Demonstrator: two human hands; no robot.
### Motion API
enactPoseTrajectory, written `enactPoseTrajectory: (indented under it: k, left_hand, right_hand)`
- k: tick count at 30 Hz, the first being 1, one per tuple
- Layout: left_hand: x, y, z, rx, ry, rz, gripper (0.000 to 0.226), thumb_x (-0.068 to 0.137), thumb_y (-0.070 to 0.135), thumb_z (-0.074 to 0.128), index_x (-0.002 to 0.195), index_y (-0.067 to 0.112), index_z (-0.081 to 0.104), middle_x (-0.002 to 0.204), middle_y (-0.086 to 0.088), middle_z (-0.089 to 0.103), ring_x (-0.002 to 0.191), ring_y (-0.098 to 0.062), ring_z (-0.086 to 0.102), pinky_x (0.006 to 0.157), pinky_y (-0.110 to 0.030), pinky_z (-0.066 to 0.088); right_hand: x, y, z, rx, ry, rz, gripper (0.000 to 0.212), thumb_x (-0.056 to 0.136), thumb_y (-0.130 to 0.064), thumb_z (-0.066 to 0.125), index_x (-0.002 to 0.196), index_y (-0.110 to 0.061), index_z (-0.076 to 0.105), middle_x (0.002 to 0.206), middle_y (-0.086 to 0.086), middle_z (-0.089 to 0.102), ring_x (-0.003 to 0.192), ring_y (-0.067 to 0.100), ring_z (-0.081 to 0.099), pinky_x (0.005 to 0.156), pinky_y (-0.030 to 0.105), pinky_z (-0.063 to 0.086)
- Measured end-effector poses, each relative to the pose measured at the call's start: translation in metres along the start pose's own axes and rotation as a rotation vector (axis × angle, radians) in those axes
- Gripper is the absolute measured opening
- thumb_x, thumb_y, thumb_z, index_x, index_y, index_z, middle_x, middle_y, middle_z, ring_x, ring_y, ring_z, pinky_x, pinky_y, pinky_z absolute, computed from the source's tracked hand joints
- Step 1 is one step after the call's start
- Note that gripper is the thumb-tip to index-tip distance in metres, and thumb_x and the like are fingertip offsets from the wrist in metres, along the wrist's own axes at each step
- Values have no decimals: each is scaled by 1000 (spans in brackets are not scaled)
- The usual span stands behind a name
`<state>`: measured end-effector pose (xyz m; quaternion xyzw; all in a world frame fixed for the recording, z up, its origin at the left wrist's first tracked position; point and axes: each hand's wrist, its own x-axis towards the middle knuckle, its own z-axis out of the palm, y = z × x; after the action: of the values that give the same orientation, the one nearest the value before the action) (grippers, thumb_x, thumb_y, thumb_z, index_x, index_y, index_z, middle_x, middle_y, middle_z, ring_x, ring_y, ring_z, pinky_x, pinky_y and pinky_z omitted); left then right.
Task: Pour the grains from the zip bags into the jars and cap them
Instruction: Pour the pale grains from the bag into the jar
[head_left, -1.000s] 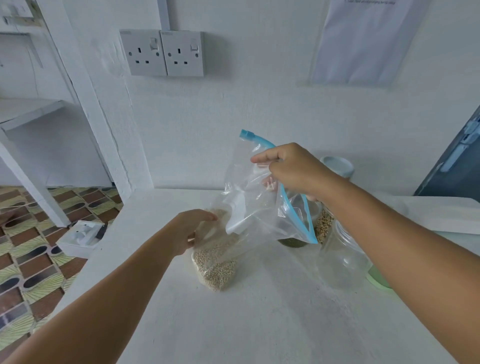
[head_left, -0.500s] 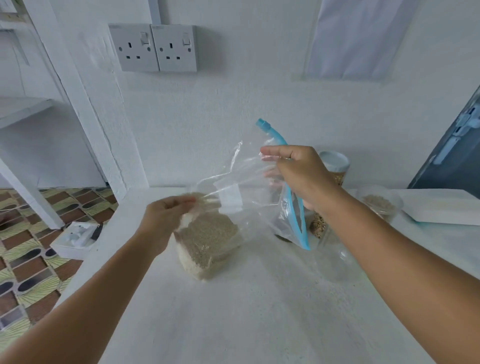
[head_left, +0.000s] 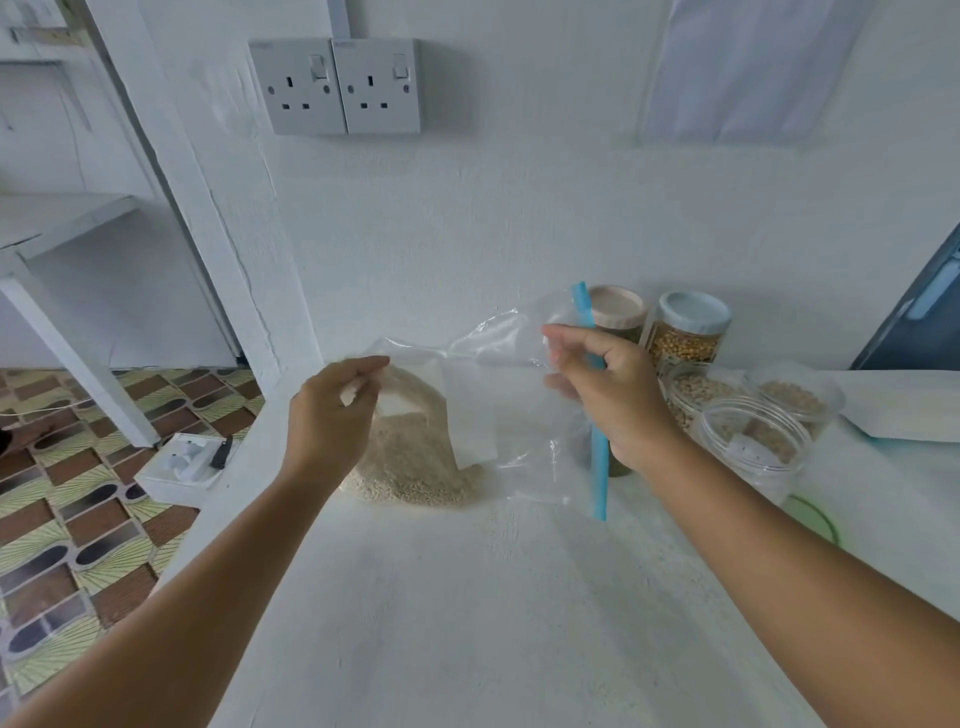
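Bag (head_left: 498, 415) mid-tabletop (head_left: 467, 623), bare tabletop in front; edge left of bag. Left hand (head_left: 332, 415) fingers pinch its left corner, right hand (head_left: 618, 400) fingers grip blue zip (head_left: 600, 467). Pale grains (head_left: 415, 467) inside. Right of bag: open empty jar (head_left: 753, 441), capped jars (head_left: 685, 332) of grain.

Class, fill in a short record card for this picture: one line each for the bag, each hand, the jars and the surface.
Bag: clear zip bag with blue zip strip, pale grains heaped at its left end, resting on the counter
Left hand: left hand pinches the bag's left corner
Right hand: right hand grips the zip end
Jars: two capped jars at the back; open empty jar to the right
Surface: white counter
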<state>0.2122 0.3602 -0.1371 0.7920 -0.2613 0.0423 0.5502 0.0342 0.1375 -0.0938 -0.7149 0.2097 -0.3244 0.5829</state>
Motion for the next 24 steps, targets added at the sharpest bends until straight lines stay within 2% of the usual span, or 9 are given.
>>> enactPoseTrajectory:
  k: [2,5,9,11,13,16,19,22,24]
  left_hand:
    - [1,0,-1,-16,23,0,27,102,16,65,117,35,76,118,20,74,117,6,62,106,-24,47]
    - [-4,4,-2,-66,55,7,25,101,18,67,114,37,75,114,22,74,113,10,63,106,-24,48]
    - [-12,-1,-4,-55,33,7,33,103,30,64,133,41,60,103,11,73,94,-6,69,83,-31,54]
    - [-11,-4,-8,-165,20,-78,44,105,32,62,144,42,44,104,-1,74,91,-15,75,82,-34,55]
    - [-4,-2,-13,-316,11,-254,49,106,33,59,150,31,36,108,-10,75,88,-24,78,86,-41,59]
    - [9,-5,-23,-360,-40,-537,42,109,41,51,140,12,46,112,-18,74,84,-33,79,88,-50,61]
    - [23,-12,-31,-395,-57,-750,34,110,36,52,130,9,54,110,-20,74,81,-34,79,75,-46,63]
    - [32,-12,-31,-357,-82,-807,25,105,32,63,118,11,63,97,-14,79,66,-24,77,59,-34,60]
    - [36,-10,-25,-315,-102,-802,19,103,27,66,115,12,69,85,-8,80,57,-16,71,54,-28,55]
  right_hand:
    - [2,0,-1,-12,79,-42,24,98,-16,71,112,-34,77,108,-4,78,96,13,75,98,35,58]
    - [0,0,-3,6,116,-67,28,101,-14,65,115,-36,76,111,-10,77,100,10,74,92,29,58]
    - [-4,4,-4,-28,77,-43,44,99,-2,58,117,-39,74,98,-34,73,97,17,76,91,27,58]
    - [-4,4,-4,-25,76,-32,46,94,2,58,116,-36,75,102,-34,72,103,17,75,89,18,55]
    - [-2,4,-4,-6,82,-35,44,92,3,61,114,-32,77,109,-27,74,112,7,70,95,16,52]
    - [-2,2,-4,20,103,-41,37,94,1,64,111,-28,79,111,-22,76,114,-10,64,108,20,47]
    - [-2,4,-5,54,119,-38,34,92,2,67,110,-25,80,109,-19,77,112,-7,66,109,28,50]
    - [-2,3,-5,71,106,-37,34,93,2,67,104,-28,80,111,-18,77,112,-1,68,108,35,53]
    - [-2,2,-5,70,107,-34,34,92,2,67,104,-28,81,110,-20,77,111,-1,68,108,35,52]
